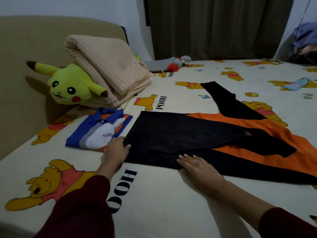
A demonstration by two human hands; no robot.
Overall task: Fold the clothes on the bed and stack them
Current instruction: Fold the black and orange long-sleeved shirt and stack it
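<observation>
Black-and-orange shirt (197, 140) spread flat on bed (154, 194), under both palms: left hand (116, 150) pinching hem corner, right hand (197, 166) flat, fingers straight; judged light, limp, best taken by corners.

Both arms wear long dark maroon sleeves (82, 206) of soft, plain fabric. The left sleeve reaches nearly to the wrist; the right sleeve (284, 224) sits pushed up, baring the forearm. Both hands are bare.
</observation>
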